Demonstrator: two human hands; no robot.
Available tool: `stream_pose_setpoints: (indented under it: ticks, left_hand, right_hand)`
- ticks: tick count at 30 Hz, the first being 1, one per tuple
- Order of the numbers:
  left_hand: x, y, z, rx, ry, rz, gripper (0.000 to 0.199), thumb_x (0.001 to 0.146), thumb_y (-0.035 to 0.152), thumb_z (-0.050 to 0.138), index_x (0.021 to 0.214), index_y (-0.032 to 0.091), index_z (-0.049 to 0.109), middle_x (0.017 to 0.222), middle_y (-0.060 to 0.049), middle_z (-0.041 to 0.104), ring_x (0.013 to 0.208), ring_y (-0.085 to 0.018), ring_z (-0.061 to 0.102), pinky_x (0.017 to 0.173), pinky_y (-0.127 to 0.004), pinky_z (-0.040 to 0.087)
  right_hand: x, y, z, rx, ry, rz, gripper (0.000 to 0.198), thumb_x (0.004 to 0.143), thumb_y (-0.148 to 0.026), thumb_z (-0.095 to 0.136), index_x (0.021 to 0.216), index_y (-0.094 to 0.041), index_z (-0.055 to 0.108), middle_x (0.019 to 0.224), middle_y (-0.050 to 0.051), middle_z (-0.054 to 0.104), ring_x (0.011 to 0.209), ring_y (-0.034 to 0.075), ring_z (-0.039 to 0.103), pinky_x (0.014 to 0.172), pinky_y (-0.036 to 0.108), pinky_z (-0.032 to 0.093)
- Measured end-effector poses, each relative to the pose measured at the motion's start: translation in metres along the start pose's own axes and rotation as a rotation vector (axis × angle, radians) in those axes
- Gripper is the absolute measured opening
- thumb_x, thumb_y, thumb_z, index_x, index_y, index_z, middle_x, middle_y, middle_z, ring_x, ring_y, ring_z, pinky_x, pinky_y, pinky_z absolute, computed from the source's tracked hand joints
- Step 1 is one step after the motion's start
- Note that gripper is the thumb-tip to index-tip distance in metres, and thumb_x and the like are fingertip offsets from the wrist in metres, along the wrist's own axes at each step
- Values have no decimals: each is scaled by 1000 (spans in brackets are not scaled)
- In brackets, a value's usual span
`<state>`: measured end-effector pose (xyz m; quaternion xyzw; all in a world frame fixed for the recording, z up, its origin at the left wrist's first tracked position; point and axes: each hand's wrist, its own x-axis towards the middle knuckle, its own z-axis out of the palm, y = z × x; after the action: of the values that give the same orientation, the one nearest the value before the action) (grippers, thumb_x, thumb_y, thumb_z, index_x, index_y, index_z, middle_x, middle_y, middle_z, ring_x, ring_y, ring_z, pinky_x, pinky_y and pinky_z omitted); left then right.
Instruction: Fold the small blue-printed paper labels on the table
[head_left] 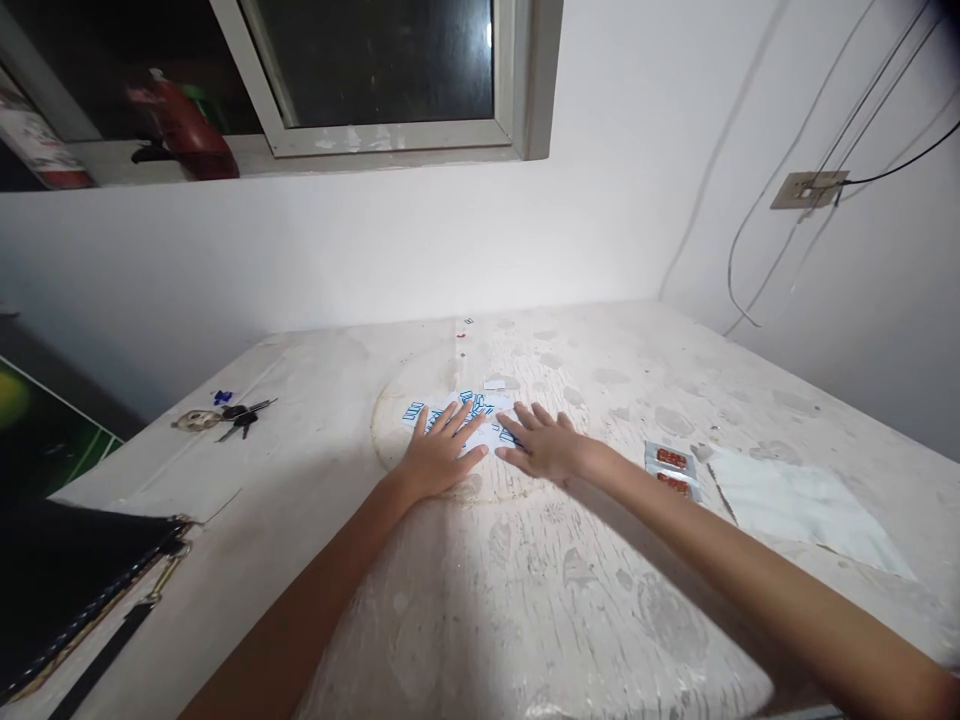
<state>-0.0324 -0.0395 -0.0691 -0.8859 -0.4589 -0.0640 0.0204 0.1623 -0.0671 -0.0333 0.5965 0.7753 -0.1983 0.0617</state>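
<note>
My left hand [442,452] lies palm down with its fingers spread over flat white pieces with blue markings [480,408]. Across from it, my right hand [545,440] also rests palm down, fingers apart, on the right side of the same pieces. Both hands partly cover the pieces, so their exact kind and number cannot be made out. A small plain white piece [494,384] lies just beyond the fingertips. Neither hand is closed around anything.
Keys [244,418] and a small blue object [222,398] lie on the pale table [480,600] at left, beyond a black bag [82,580]. Blister packs [673,470] and a white cloth [802,505] are at right. Behind stand a wall and window [382,70].
</note>
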Motion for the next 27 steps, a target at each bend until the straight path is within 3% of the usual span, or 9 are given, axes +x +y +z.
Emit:
stream_pose_setpoints:
  ticks: [3,7,12,14,18,21,24,27]
  left_hand:
    - [2,-1,0,-18,31,50,52,87,50,32,136,37,24,147,0,18,135,-25,16,105,-59,5]
    - [1,1,-3,-135,109,70,53,86,47,36,137,38,22,149,0,14,135,-24,16,106,-57,4]
    - [3,-5,-4,-545,403,-108,49,91,37,24,139,30,22,148,0,18,135,-19,17,110,-44,11]
    - [4,-11,-2,-782,526,-214,50,90,37,26,139,28,22,148,0,19,134,-19,21,110,-39,17]
    - [8,-25,1,-1176,685,-348,51,89,37,31,138,28,23,146,-3,25,128,-18,35,108,-35,25]
    - [11,-31,1,-1332,730,-391,53,87,37,35,138,26,24,144,-6,29,125,-18,39,106,-35,27]
    - [12,-33,2,-1386,730,-404,52,87,37,35,137,27,26,143,-6,30,124,-18,40,105,-36,29]
    - [12,-33,3,-1360,708,-388,51,87,38,34,136,29,26,143,-5,31,124,-18,41,105,-36,28]
  right_hand:
    - [0,-5,19,17,136,-24,73,81,-68,9,143,-28,3,149,3,-6,134,30,-11,103,58,-3]
    - [0,-1,26,49,190,-114,63,84,-64,6,140,-38,11,149,-6,0,135,28,-9,102,60,-4]
    - [5,5,30,96,316,-141,52,88,-56,9,137,-43,22,149,-11,5,136,26,1,105,54,-2]
    - [9,8,31,234,410,-112,53,90,-52,8,138,-37,24,148,-6,13,136,24,9,108,50,2]
    - [17,21,28,632,501,-38,54,91,-39,11,131,-19,41,136,9,40,123,21,39,101,37,30]
    - [17,28,25,671,482,-120,40,85,-38,37,108,-16,60,130,11,43,117,22,44,95,32,37]
    - [14,28,26,536,449,-162,32,71,-34,60,99,-18,63,133,10,37,122,24,36,99,33,32]
    - [13,24,27,503,421,-138,27,68,-29,63,93,-19,63,132,10,36,122,22,36,100,32,30]
